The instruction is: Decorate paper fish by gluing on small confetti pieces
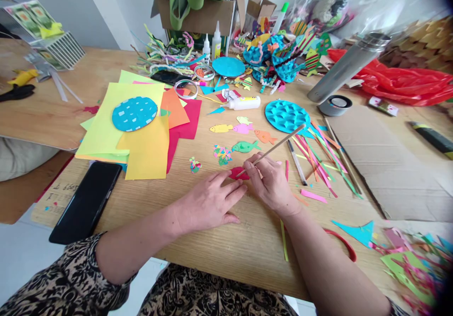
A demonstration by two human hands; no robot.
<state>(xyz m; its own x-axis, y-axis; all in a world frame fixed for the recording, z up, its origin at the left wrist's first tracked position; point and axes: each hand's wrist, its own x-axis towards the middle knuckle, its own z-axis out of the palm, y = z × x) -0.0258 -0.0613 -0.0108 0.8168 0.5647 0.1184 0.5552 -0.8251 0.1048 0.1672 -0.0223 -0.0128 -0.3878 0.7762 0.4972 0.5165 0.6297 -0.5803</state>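
Observation:
A small red paper piece lies on the wooden table, partly covered by my hands. My left hand rests flat beside it, fingers spread and fingertips at its left and lower edge. My right hand is closed round a thin wooden stick, whose lower tip touches the red piece. Just above lie a green paper fish, an orange fish, a pink fish and a yellow fish. Colourful paper bits are heaped to the left of the green fish.
A black phone and coloured sheets lie left. Glue bottle, blue textured disc and metal flask stand or lie beyond. Right are a pen, paper strips, cardboard and a red scissor handle.

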